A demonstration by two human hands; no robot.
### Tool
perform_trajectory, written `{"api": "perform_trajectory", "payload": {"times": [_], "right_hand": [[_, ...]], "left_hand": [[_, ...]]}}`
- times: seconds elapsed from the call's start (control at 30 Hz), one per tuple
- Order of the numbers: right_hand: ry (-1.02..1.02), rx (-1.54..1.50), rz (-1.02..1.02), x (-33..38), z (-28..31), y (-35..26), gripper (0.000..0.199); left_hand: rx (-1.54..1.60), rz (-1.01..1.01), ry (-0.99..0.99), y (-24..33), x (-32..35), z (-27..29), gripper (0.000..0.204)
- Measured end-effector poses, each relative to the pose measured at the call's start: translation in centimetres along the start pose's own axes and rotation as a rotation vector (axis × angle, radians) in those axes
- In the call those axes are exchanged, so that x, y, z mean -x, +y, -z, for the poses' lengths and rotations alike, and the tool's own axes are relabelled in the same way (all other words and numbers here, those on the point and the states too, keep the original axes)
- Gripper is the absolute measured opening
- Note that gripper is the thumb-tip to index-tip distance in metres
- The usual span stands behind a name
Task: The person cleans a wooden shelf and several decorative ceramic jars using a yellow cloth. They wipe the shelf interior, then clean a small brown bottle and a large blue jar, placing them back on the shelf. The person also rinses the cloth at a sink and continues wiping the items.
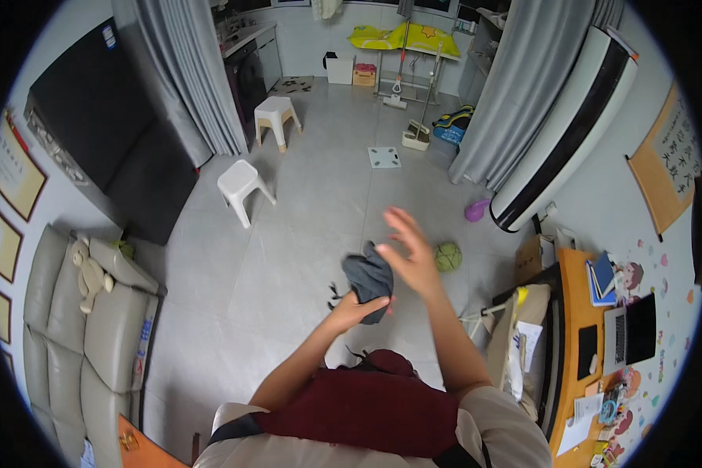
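Observation:
A bundled dark grey cloth (368,274), with thin black cords hanging off its left side, is held in front of me. My left hand (357,310) grips its lower part, thumb across the front. Just to the right and above, my right hand (413,256) is raised with its fingers apart, and nothing shows in it. A maroon fabric piece (359,409) with dark straps lies across my chest below both hands. Beyond my right hand, a green ball (448,256) rests on the floor.
Two white stools (244,184) stand on the grey tiles ahead to the left. A glass scale (384,157) and a mop bucket (416,136) are farther off. A grey sofa (93,335) lines the left; a wooden desk (576,312) with a laptop (616,337) lines the right.

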State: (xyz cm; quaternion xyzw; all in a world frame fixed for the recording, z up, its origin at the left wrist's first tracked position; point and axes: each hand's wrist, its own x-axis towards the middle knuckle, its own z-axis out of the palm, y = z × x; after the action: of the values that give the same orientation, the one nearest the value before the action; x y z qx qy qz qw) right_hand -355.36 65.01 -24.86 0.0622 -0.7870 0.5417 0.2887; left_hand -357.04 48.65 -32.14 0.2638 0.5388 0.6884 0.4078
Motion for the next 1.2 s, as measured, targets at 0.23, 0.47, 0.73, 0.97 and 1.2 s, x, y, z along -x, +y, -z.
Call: {"api": "perform_trajectory", "payload": {"times": [0.23, 0.47, 0.73, 0.97, 1.2], "right_hand": [[-0.012, -0.228, -0.54, -11.4, 7.7, 21.0, 0.034], [-0.679, -0.291, -0.423, -32.2, 0.5, 32.4, 0.057], [-0.727, -0.18, -0.401, -57.4, -11.0, 49.7, 0.077], [-0.379, -0.225, -0.519, -79.4, -6.0, 60.6, 0.066], [-0.367, -0.247, -0.615, -100.1, -4.2, 75.4, 0.056]], "left_hand": [[0.652, 0.08, 0.41, 2.7, -23.4, 12.6, 0.033], [0.989, -0.104, 0.563, 10.3, -40.1, 25.7, 0.032], [0.965, -0.405, 0.896, 16.6, -59.6, 47.7, 0.033], [-0.147, 0.146, 0.845, 19.7, -78.1, 64.5, 0.056], [0.827, 0.175, 0.534, 21.7, -101.1, 77.1, 0.043]]}}
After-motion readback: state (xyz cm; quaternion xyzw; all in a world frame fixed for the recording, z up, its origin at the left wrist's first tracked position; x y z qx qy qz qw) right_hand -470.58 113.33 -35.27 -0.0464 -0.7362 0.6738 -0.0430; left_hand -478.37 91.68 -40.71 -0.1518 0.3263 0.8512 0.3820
